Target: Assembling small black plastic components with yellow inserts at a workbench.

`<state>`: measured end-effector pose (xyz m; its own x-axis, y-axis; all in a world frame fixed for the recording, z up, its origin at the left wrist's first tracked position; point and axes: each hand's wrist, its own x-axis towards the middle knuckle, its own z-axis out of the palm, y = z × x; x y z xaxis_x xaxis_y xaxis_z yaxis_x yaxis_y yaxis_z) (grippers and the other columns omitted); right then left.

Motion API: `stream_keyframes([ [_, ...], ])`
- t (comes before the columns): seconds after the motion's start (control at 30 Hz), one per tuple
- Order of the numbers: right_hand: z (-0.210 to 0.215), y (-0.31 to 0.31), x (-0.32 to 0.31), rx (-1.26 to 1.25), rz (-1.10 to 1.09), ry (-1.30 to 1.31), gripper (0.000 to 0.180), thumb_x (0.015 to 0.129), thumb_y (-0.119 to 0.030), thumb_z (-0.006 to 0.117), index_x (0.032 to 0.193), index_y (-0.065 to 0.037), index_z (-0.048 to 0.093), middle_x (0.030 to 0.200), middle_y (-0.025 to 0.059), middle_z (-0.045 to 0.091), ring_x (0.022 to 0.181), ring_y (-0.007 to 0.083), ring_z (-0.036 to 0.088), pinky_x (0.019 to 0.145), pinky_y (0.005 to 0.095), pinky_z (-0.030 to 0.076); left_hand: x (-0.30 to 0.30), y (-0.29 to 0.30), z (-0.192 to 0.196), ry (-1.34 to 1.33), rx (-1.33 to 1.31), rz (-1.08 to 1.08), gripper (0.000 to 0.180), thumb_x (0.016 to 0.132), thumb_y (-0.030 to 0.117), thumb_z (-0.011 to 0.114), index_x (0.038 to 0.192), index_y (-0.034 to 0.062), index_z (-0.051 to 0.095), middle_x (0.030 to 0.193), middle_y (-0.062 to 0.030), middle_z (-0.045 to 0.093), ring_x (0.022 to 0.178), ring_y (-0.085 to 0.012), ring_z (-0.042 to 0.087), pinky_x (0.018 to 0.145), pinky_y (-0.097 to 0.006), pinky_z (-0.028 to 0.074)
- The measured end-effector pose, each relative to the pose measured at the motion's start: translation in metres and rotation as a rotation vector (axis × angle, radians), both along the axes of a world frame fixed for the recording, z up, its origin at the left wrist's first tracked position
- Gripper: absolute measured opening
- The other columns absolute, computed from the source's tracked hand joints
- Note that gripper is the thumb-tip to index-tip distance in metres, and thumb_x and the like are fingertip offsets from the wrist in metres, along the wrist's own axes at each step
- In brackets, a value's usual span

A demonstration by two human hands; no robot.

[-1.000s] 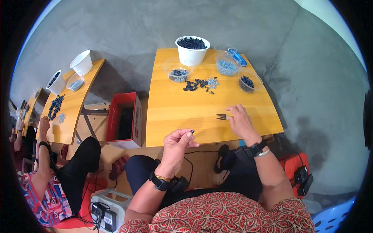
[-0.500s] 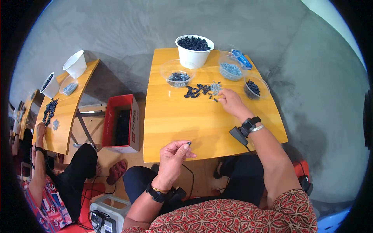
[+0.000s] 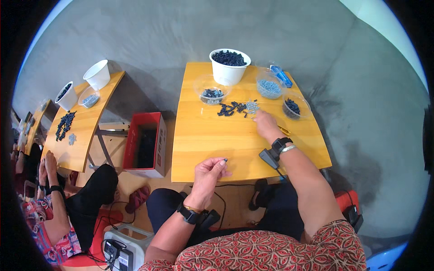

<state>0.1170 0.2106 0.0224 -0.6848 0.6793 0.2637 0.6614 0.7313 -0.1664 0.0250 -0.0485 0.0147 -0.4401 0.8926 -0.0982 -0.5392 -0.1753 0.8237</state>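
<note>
The left hand (image 3: 209, 170) holds a small dark piece (image 3: 225, 160) pinched between thumb and fingertips, raised just over the near edge of the yellow table (image 3: 212, 140). The other fingers curl loosely under it. A black watch sits on that wrist.

The right hand (image 3: 266, 123) reaches forward across the table, palm down, fingers stretched toward a little scatter of grey screws (image 3: 252, 107). Its fingertips are at the edge of that scatter; whether they pinch one cannot be told, as the hand covers them. Just left of the screws lies a loose heap of dark pieces (image 3: 229, 109). A thin yellow tool (image 3: 284, 131) lies on the table just right of the hand. A black device with a cable is strapped to the right wrist, next to a silver bracelet.

Further back stand a clear bowl (image 3: 211, 93) with dark pieces, a white tub (image 3: 229, 66) heaped with dark pieces, a clear bowl with grey screws (image 3: 269, 86), and a clear bowl of dark pieces (image 3: 293, 107) at the right. A blue packet (image 3: 281, 75) lies behind the screw bowl.

On the floor left of the table stands a red box (image 3: 145, 144), open at the top. Beyond it, another person (image 3: 54, 212) sits at a second yellow table (image 3: 86, 131) bearing white tubs and dark parts.
</note>
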Motion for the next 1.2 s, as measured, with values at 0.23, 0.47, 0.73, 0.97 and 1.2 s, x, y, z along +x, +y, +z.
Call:
stream_keyframes([
  [0.23, 0.019, -0.032, 0.025, -0.094, 0.098, 0.43, 0.01, 0.078, -0.009, 0.054, 0.08, -0.001, 0.049, 0.075, 0.017, 0.057, 0.065, 0.0305, 0.056, 0.061, 0.0384, 0.045, 0.005, -0.013, 0.011, 0.014, 0.062, -0.036, 0.009, 0.085, 0.007, 0.051, 0.088, 0.0005, 0.058, 0.07, -0.0026, 0.054, 0.062, -0.01, 0.051, 0.066, -0.029, 0.051],
  [0.47, 0.071, -0.147, 0.066, -0.891, 0.299, 0.764, 0.013, 0.083, -0.014, 0.056, 0.077, -0.003, 0.051, 0.062, -0.0002, 0.048, 0.056, 0.0048, 0.045, 0.047, 0.0202, 0.04, 0.018, -0.026, 0.036, -0.054, 0.209, -0.14, 0.014, 0.086, 0.007, 0.051, 0.095, -0.0008, 0.058, 0.073, -0.0028, 0.054, 0.064, -0.0108, 0.051, 0.069, -0.031, 0.051],
  [0.73, 0.097, -0.194, 0.073, -1.383, 0.435, 0.874, 0.011, 0.087, -0.011, 0.051, 0.084, -0.001, 0.053, 0.067, 0.0002, 0.05, 0.057, 0.0077, 0.051, 0.051, 0.0194, 0.042, 0.034, -0.037, 0.047, -0.048, 0.304, -0.198, 0.015, 0.086, 0.006, 0.051, 0.097, -0.0007, 0.057, 0.075, -0.0034, 0.056, 0.065, -0.01, 0.051, 0.069, -0.031, 0.052],
  [0.97, 0.099, -0.199, 0.075, -1.361, 0.567, 0.845, 0.007, 0.085, -0.009, 0.052, 0.088, -0.002, 0.05, 0.069, 0.0013, 0.051, 0.059, 0.0085, 0.052, 0.055, 0.0196, 0.043, 0.035, -0.043, 0.053, -0.006, 0.358, -0.199, 0.016, 0.085, 0.004, 0.051, 0.098, -0.002, 0.057, 0.088, -0.009, 0.06, 0.074, -0.0164, 0.061, 0.069, -0.027, 0.053],
  [1.2, 0.096, -0.195, 0.072, -1.369, 0.571, 0.821, 0.005, 0.084, -0.006, 0.051, 0.086, -0.003, 0.049, 0.068, 0.0017, 0.051, 0.058, 0.0088, 0.052, 0.056, 0.0205, 0.043, 0.036, -0.042, 0.052, 0.042, 0.349, -0.169, 0.015, 0.085, 0.003, 0.05, 0.097, -0.0013, 0.057, 0.086, -0.0095, 0.061, 0.073, -0.0167, 0.062, 0.069, -0.026, 0.052],
])
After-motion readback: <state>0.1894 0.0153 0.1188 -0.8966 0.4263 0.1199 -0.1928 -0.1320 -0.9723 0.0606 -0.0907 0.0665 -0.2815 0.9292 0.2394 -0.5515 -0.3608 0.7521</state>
